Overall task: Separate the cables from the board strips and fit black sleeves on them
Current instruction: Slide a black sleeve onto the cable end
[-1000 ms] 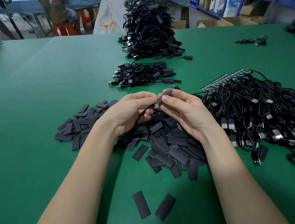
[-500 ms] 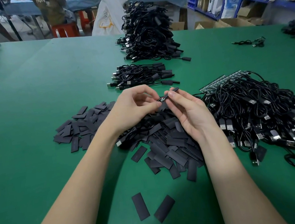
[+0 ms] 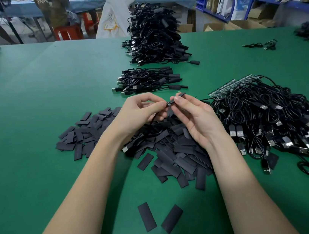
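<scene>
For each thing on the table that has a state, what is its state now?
left hand: pinches the cable end
right hand: pinches the black sleeve
cable: held, plug end resting on the loose sleeves
black sleeve: at the cable tip
loose sleeves: heaped flat
unsleeved cables: tangled, some on board strips

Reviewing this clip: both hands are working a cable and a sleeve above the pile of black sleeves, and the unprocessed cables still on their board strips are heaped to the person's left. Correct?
Not quite. The tangle of cables on the board strips lies to the person's right, as the head view shows. The rest holds: the left hand and right hand work a cable and a sleeve above the sleeve pile.
</scene>
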Motion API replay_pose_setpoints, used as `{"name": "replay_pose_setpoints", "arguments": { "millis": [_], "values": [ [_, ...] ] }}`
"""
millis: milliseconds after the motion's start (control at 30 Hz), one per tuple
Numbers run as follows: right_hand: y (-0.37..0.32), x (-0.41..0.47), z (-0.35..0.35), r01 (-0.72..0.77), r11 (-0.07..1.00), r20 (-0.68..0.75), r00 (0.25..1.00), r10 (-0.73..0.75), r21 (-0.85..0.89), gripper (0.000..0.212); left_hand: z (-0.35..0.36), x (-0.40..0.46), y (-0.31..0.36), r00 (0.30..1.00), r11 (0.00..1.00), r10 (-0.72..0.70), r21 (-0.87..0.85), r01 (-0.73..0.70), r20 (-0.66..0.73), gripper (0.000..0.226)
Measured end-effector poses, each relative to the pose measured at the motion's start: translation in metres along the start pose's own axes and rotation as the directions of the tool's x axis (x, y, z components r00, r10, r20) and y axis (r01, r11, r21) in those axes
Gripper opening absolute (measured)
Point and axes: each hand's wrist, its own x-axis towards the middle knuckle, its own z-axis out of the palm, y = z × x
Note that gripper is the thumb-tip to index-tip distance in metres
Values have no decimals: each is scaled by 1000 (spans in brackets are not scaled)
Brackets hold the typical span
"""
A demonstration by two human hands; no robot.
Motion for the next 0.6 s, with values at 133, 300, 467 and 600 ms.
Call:
{"name": "replay_pose_setpoints", "arguments": {
  "millis": [133, 300, 467, 600],
  "values": [
    [0, -1, 2, -10, 1000, 5, 1000, 10, -10, 8, 1, 0, 0, 999, 999, -46, -14, 46, -8, 6],
    [1, -3, 3, -4, 999, 5, 1000, 5, -37, 9, 2, -1, 2, 998, 997, -62, 34, 63, -34, 6],
    [2, -2, 2, -1, 998, 12, 1000, 2, -65, 10, 0, -2, 4, 998, 997, -53, 52, 55, -38, 5],
    [0, -1, -2, 4, 996, 36, 999, 0, -88, 22, 2, -4, 5, 999, 998, -47, 38, 48, -28, 4]
  ]
}}
